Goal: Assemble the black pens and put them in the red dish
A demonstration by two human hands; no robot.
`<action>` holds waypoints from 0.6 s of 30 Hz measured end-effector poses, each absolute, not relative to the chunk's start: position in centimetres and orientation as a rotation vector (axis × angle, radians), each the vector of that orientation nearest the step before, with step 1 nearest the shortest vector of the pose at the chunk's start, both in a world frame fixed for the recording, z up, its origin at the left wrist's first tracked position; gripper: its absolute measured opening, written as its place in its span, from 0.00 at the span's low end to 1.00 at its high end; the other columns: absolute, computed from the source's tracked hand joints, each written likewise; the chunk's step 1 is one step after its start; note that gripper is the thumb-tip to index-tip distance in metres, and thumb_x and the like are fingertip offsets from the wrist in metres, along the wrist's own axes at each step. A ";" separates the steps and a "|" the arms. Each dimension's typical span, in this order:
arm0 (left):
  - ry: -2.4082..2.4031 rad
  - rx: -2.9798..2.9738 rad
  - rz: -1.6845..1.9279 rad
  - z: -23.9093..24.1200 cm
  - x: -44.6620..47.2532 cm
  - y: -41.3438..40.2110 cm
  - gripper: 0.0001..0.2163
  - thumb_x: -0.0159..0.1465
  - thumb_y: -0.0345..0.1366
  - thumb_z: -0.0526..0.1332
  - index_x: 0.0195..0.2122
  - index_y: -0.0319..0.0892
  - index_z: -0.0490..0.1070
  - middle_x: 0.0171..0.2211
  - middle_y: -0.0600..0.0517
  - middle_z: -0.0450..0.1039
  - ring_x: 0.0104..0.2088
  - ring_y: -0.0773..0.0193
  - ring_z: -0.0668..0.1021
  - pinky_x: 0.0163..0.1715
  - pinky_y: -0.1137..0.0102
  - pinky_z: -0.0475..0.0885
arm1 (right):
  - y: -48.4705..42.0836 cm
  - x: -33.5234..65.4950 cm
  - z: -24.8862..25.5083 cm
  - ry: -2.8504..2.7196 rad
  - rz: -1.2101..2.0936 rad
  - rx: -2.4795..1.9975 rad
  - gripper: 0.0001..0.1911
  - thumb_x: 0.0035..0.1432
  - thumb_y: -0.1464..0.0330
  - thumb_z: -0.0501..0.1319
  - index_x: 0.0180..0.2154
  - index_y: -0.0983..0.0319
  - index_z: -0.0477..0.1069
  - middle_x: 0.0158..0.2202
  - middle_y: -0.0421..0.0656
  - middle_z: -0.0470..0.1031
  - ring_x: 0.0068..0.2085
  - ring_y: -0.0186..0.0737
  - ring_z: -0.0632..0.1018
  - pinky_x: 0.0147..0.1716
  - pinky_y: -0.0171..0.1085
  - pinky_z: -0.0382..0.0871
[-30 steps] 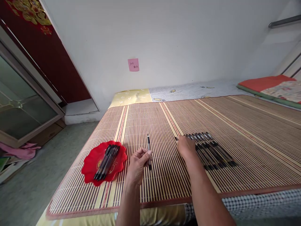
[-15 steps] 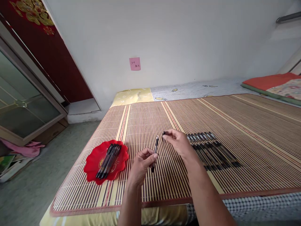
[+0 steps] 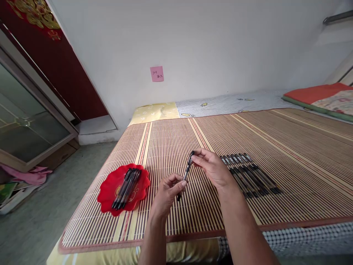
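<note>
My left hand [image 3: 171,191] pinches the barrel of a black pen [image 3: 186,172] near its lower end and holds it slanted above the mat. At the pen's upper end, my right hand [image 3: 211,163] grips a black pen cap [image 3: 190,157], which sits at or over the tip. How far the cap is on cannot be made out. Left of my hands, a red scalloped plate [image 3: 106,186] carries several black pens [image 3: 127,188] in a bundle. Several more pens [image 3: 249,175] lie side by side in a row on the mat, partly behind my right forearm.
A striped bamboo mat [image 3: 176,140] covers the bed. Folded orange and floral bedding [image 3: 311,96] lies at the far right. Behind the bed rises a white wall with a pink note [image 3: 157,74]. A glass-panelled door [image 3: 24,117] stands at the left.
The cap in my right hand was apart from the bare pen tip; now it meets the pen's upper end. The pen leans more to the right. My left hand has barely moved.
</note>
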State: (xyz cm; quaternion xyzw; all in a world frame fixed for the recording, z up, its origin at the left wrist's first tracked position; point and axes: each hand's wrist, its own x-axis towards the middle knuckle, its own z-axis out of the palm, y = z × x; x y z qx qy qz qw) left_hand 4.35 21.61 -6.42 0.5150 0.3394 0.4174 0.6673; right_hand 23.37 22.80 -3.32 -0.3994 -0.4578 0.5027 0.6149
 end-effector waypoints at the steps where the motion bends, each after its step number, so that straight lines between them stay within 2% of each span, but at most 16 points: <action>1: 0.770 1.163 0.954 -6.4 4.4 21.6 0.13 0.57 0.43 0.73 0.30 0.39 0.74 0.24 0.56 0.68 0.25 0.71 0.67 0.28 0.74 0.61 | 22.8 23.2 -3.3 -1.078 1.185 -0.919 0.13 0.52 0.61 0.73 0.37 0.60 0.77 0.33 0.39 0.76 0.35 0.35 0.75 0.38 0.37 0.69; 8: 0.781 1.156 1.038 -6.5 4.5 21.4 0.13 0.55 0.44 0.73 0.28 0.39 0.75 0.22 0.56 0.68 0.24 0.70 0.67 0.26 0.74 0.62 | 22.6 22.7 -3.0 -1.195 1.198 -0.955 0.12 0.54 0.61 0.71 0.36 0.61 0.75 0.33 0.39 0.75 0.35 0.35 0.75 0.37 0.36 0.70; 13: 0.815 1.135 1.062 -6.5 5.0 21.2 0.16 0.53 0.46 0.74 0.29 0.40 0.73 0.23 0.55 0.69 0.24 0.70 0.68 0.26 0.73 0.63 | 22.7 22.4 -3.3 -1.188 1.171 -1.013 0.16 0.52 0.57 0.72 0.36 0.61 0.75 0.32 0.41 0.76 0.33 0.37 0.76 0.36 0.37 0.72; 18: 1.048 1.321 1.122 -5.2 3.1 21.4 0.12 0.57 0.44 0.70 0.33 0.41 0.74 0.27 0.53 0.71 0.28 0.66 0.71 0.29 0.72 0.65 | 22.8 22.7 -3.9 -1.195 1.208 -1.107 0.20 0.57 0.53 0.68 0.43 0.61 0.77 0.40 0.47 0.80 0.39 0.41 0.80 0.40 0.41 0.75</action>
